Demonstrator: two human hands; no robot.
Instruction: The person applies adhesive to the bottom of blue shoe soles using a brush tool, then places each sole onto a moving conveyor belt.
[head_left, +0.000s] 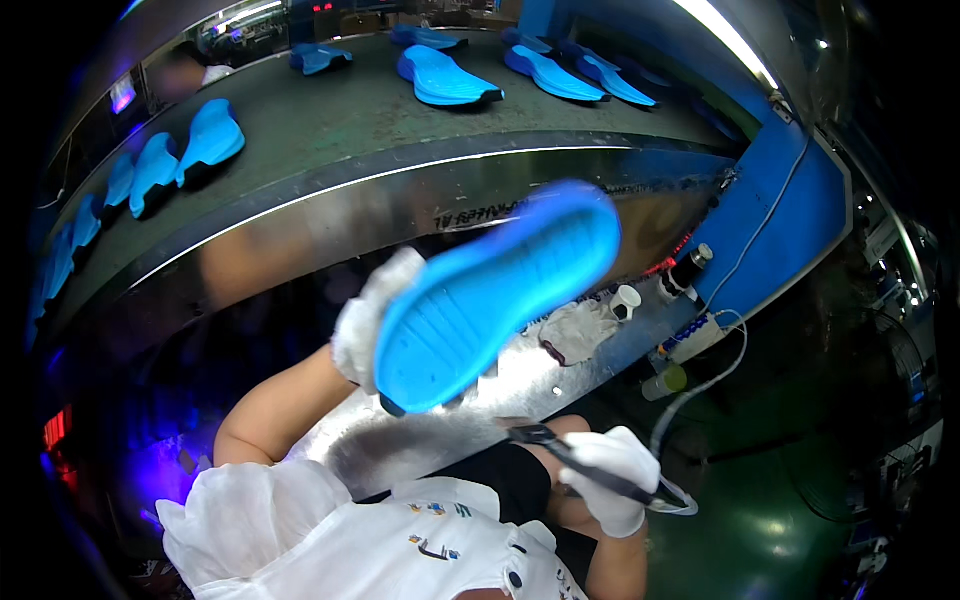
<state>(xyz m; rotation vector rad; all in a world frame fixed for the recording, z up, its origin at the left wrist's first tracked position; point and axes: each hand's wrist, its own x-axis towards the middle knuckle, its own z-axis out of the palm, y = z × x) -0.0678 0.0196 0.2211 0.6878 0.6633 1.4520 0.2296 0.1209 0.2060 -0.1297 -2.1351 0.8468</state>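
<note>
My left hand (366, 322), in a white glove, holds up a bright blue shoe sole (490, 300) from its left side. The sole's grooved inner face is turned toward me, and its outline is a little blurred. Some of my left fingers are hidden behind it. Lower right, my right hand (618, 482), also gloved in white, is closed round the dark handle of a brush (545, 438). The brush's light tip points left, just below the sole and apart from it. A thin pale hose (668, 420) runs to the handle's rear end.
Beyond a metal edge, a dark green conveyor belt (330, 110) carries several blue soles (445, 78). On the metal bench (400, 435) lie a crumpled white glove (580, 332), a white cup (625, 302) and a dark bottle (690, 268). A blue panel (775, 220) stands at the right.
</note>
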